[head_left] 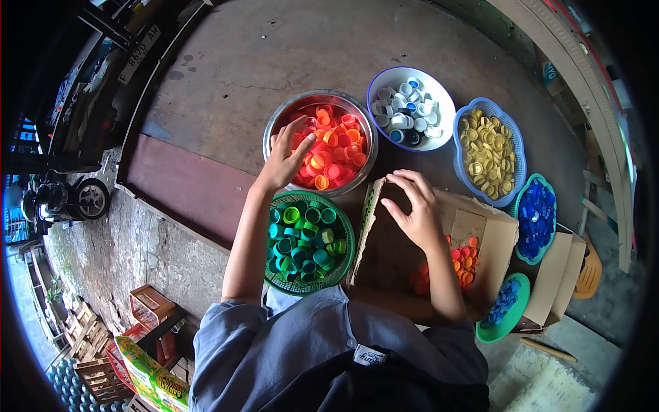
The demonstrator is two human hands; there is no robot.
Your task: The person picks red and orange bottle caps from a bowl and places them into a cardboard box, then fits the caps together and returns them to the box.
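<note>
Our left hand [285,161], fingers loosely curled and seemingly empty, hovers over the red bottle caps [329,147] in the steel bowl [274,127], our right hand [415,213] lies spread in the cardboard box [504,237]; these light, stiff caps look best pinched by the ribbed rim.

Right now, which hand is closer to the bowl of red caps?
The left hand. It reaches over the rim of the metal bowl of red caps. The right hand is off to the side, over the cardboard box.
</note>
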